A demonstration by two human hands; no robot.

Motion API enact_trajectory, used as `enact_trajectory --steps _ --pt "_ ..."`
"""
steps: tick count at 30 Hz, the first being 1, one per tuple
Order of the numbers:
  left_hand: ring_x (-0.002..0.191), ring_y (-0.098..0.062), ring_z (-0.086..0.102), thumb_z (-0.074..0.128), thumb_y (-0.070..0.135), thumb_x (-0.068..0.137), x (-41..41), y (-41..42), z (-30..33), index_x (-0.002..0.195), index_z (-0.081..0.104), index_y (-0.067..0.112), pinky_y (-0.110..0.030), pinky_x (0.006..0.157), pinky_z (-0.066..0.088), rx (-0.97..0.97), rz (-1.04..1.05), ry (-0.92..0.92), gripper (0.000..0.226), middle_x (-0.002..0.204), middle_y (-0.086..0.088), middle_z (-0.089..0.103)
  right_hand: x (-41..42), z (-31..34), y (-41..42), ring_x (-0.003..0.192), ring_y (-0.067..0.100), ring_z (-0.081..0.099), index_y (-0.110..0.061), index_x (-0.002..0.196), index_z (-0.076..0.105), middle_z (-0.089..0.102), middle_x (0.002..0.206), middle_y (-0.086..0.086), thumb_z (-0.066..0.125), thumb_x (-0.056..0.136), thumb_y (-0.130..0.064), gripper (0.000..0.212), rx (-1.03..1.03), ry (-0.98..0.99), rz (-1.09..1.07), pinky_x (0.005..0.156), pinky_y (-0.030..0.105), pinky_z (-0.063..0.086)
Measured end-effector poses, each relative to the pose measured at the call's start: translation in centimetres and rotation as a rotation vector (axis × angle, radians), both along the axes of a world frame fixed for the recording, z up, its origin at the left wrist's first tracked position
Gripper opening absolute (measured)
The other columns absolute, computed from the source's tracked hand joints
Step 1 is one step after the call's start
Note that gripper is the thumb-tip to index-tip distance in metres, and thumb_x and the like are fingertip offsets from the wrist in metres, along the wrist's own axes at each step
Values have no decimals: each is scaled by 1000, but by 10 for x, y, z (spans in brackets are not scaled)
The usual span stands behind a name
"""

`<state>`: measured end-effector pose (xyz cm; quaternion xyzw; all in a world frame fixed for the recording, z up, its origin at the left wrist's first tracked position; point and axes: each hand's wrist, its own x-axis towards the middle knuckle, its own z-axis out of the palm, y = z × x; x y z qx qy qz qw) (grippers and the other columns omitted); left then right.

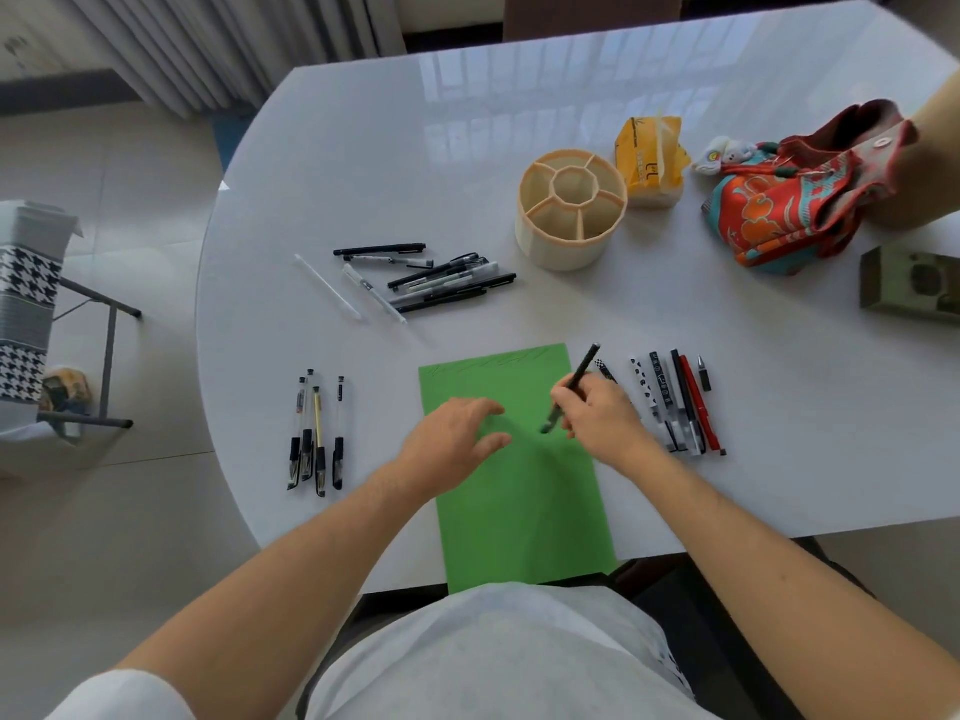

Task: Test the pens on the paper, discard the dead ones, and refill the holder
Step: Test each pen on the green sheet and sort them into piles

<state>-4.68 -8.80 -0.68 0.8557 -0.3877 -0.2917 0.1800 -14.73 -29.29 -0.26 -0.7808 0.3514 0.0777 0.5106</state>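
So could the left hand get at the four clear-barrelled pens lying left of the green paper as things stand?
Probably yes. The left hand rests open on the green paper, holding nothing, and only bare white table lies between it and the four clear-barrelled pens.

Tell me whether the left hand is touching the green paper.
Touching. In the head view the left hand lies flat, fingers spread, on the green paper, holding it down while the right hand grips a black pen above it.
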Motion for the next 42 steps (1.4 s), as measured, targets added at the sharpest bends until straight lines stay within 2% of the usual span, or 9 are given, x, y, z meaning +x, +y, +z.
enact_trajectory --steps 3,6,10,18,23,29,32,36,42 --pt "127 -16 50 63 39 93 4 19 -8 127 60 22 -37 111 41 -36 -1 -149 39 131 4 61 -8 -8 -32 80 22 62 -17 101 59 65 89 2 52 100 -25 11 -336 176 213 66 35 52" --pt "127 -20 48 68 31 88 3 34 -14 124 64 21 -38 111 42 -20 22 -247 38 132 0 59 -15 -14 -44 89 28 63 -15 114 59 67 102 6 54 97 -19 18 -484 269 315 78 42 55" --pt "133 -24 44 68 29 85 3 44 -17 122 64 24 -42 110 41 67 19 -272 37 142 -3 53 -9 -10 -46 96 31 62 -14 130 55 59 123 10 56 95 -16 34 -626 284 290 74 36 49" --pt "143 -23 31 58 25 89 9 48 -14 133 59 28 -49 114 37 112 -11 -158 44 156 -2 39 121 3 18 111 31 61 -12 125 67 64 125 10 57 96 -16 30 -535 -131 437 91 43 52" --pt "148 -23 24 55 19 85 9 52 -8 140 54 27 -47 118 32 133 -43 -112 55 160 -2 31 188 -10 48 117 33 55 -11 118 65 58 122 10 48 90 -1 34 -729 -80 674 91 43 52" --pt "148 -23 25 54 17 85 6 57 -9 141 54 25 -45 120 29 103 -38 -114 56 160 -3 32 190 -16 46 106 36 65 -12 118 55 60 122 11 55 89 -10 29 -849 88 780 80 40 51" --pt "145 -24 30 54 21 88 8 55 -9 135 60 26 -42 121 27 94 -36 -108 47 157 -3 38 170 -7 27 102 36 64 -14 115 60 61 117 11 60 84 -19 31 -721 107 698 84 40 52" --pt "136 -18 39 56 28 95 13 46 -5 130 63 23 -39 116 34 -29 117 -93 37 140 2 56 118 14 7 78 24 64 -19 92 69 68 88 2 66 80 -19 12 -321 -136 240 77 37 56" --pt "97 -10 61 52 47 98 9 11 14 134 51 26 -30 83 50 -91 220 192 41 116 9 64 34 22 24 63 27 71 -9 88 73 73 71 13 66 95 -8 10 381 -227 -129 64 37 61"
